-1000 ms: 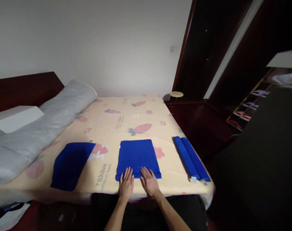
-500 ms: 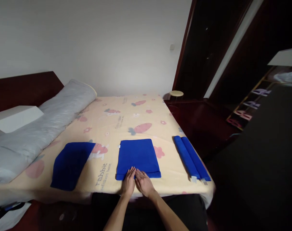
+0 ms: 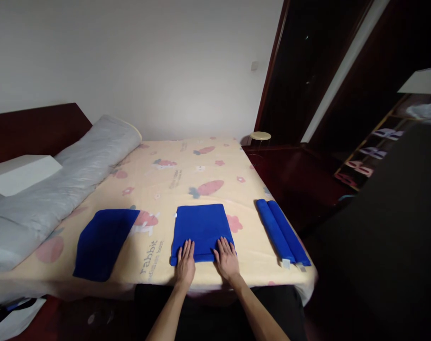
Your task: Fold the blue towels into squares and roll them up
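A folded blue towel (image 3: 202, 226) lies flat on the bed near its front edge. My left hand (image 3: 186, 264) rests flat on the towel's near left part, fingers stretched out. On the near right part lies my right hand (image 3: 227, 259), also flat with fingers apart. Neither hand grips anything. Another blue towel (image 3: 103, 241) lies spread to the left. Two rolled blue towels (image 3: 282, 230) lie side by side at the bed's right edge.
The bed has a cream sheet (image 3: 187, 180) with carrot prints. A long grey bolster (image 3: 62, 180) runs along the left, beside a white box (image 3: 19, 173). A small round stool (image 3: 260, 136) stands at the far right corner, by a dark doorway.
My hands met at the middle of the towel's near edge half a second ago. They have slid apart again, left hand to the left and right hand to the right.
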A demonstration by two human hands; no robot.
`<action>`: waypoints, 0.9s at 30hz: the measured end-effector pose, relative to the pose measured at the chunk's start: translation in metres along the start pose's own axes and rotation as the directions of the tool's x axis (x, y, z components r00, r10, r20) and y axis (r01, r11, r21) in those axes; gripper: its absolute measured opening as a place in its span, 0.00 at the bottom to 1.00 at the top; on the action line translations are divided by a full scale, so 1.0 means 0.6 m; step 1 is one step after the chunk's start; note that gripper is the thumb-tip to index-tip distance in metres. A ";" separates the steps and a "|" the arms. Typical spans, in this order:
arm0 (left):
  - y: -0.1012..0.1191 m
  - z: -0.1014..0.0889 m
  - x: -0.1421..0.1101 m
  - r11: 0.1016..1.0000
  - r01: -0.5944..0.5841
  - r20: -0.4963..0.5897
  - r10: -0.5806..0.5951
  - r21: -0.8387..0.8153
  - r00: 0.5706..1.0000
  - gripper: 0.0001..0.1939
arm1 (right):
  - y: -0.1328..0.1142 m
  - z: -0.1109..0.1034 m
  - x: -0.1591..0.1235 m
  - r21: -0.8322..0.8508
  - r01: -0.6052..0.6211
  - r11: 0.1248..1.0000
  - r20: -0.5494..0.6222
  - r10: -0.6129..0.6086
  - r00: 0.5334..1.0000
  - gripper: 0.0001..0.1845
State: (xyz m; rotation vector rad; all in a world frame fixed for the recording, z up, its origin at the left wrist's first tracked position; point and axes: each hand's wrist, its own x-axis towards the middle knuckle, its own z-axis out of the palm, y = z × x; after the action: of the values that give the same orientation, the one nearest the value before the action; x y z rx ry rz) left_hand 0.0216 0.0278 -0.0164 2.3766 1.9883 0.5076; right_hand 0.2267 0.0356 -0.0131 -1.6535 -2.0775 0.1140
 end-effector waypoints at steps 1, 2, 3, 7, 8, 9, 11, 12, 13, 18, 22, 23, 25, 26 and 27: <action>0.007 0.004 0.005 0.998 -0.057 0.014 0.058 -0.040 0.998 0.35 | -0.008 0.000 0.001 0.028 0.053 0.998 0.025 -0.054 0.998 0.26; 0.013 0.008 0.010 0.991 -0.109 0.028 0.111 -0.077 0.993 0.37 | -0.017 -0.001 0.001 0.065 0.119 0.991 0.059 -0.123 0.991 0.25; 0.018 0.010 0.014 0.983 -0.148 0.042 0.153 -0.105 0.987 0.37 | -0.026 0.000 0.002 0.104 0.184 0.977 0.093 -0.193 0.977 0.25; 0.018 0.010 0.022 0.966 -0.218 0.066 0.229 -0.137 0.971 0.30 | -0.043 0.003 0.001 0.170 0.278 0.945 0.154 -0.304 0.940 0.25; 0.014 0.007 0.022 0.965 -0.225 0.067 0.236 -0.137 0.970 0.28 | -0.040 0.004 0.000 0.157 0.266 0.951 0.148 -0.289 0.946 0.25; 0.008 0.003 0.020 0.967 -0.219 0.067 0.229 -0.127 0.971 0.27 | -0.036 0.005 -0.001 0.139 0.246 0.959 0.137 -0.265 0.954 0.25; -0.007 -0.006 0.016 0.984 -0.163 0.065 0.167 -0.071 0.984 0.25 | -0.020 0.005 -0.001 0.086 0.187 0.979 0.098 -0.195 0.976 0.25; -0.015 -0.011 0.014 0.992 -0.120 0.060 0.121 -0.030 0.991 0.26 | -0.011 0.005 -0.002 0.059 0.156 0.986 0.074 -0.160 0.984 0.25; -0.022 -0.015 0.012 0.997 -0.077 0.054 0.077 0.012 0.996 0.26 | 0.000 0.005 -0.002 0.036 0.128 0.991 0.050 -0.130 0.990 0.26; -0.034 -0.024 0.006 0.994 0.027 0.047 -0.033 0.106 0.998 0.27 | 0.043 0.009 -0.005 -0.024 0.002 1.000 -0.026 -0.002 1.000 0.29; -0.019 -0.011 0.012 0.991 0.070 0.043 -0.076 0.114 0.996 0.26 | 0.045 0.015 -0.004 -0.041 -0.051 0.998 -0.059 0.049 0.997 0.30; -0.014 -0.005 0.015 0.993 0.054 0.040 -0.059 0.102 0.997 0.27 | 0.040 0.016 -0.002 -0.042 -0.052 0.998 -0.072 0.049 0.996 0.30; -0.003 0.009 0.022 0.998 -0.025 0.041 0.023 0.054 0.999 0.33 | 0.021 0.017 0.003 -0.032 -0.013 0.999 -0.075 0.011 0.997 0.28; 0.002 0.015 0.026 0.997 -0.078 0.044 0.077 0.023 0.996 0.35 | 0.009 0.018 0.005 -0.016 0.033 0.999 -0.053 -0.034 0.998 0.27; 0.008 0.022 0.030 0.992 -0.126 0.046 0.127 -0.006 0.991 0.36 | -0.004 0.019 0.007 0.010 0.094 0.996 -0.014 -0.094 0.996 0.26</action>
State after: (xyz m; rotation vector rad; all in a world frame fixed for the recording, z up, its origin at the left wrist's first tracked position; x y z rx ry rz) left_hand 0.0319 0.0465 -0.0234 2.5000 1.8256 0.4527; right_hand 0.2191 0.0417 -0.0209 -1.5430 -2.1360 0.0828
